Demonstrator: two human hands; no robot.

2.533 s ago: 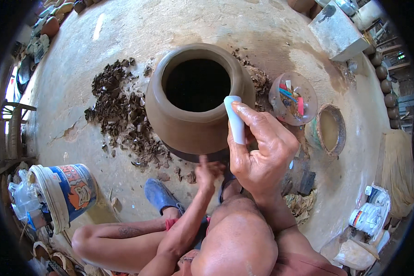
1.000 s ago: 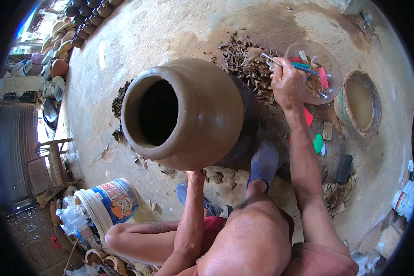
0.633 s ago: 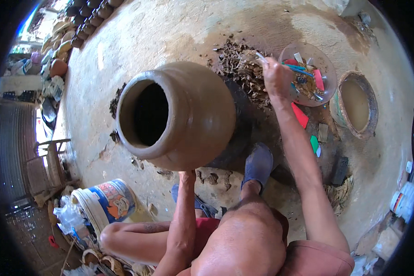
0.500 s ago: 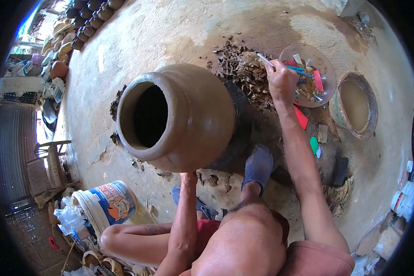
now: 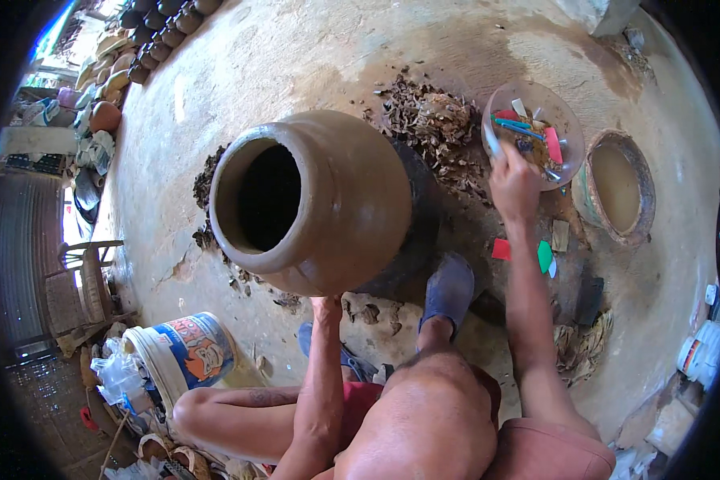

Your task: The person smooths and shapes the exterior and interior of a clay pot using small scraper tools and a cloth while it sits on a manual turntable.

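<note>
A wet brown clay pot [image 5: 352,208] leans tilted, its dark mouth facing left and up, over a dark base [image 5: 414,228]. My left hand [image 5: 326,308] is under the pot's near side against it, fingers hidden. My right hand [image 5: 514,184] is closed on a slim pale tool [image 5: 494,140], somewhat blurred, at the left edge of a translucent bowl [image 5: 565,164] holding blue sticks, red and white pieces and muddy bits.
Clay scraps [image 5: 424,116] lie behind the pot. A basin of murky water [image 5: 642,224] is at right, red [image 5: 501,249] and green [image 5: 545,257] pieces beside my forearm. A bucket [image 5: 196,348] lies lower left; stacked pots [image 5: 156,36] line the back left.
Since the oldest frame, the pot has tipped over sideways with my left hand under it. In the last half second, my right hand moved right and down, swinging the pale tool to the bowl's edge.
</note>
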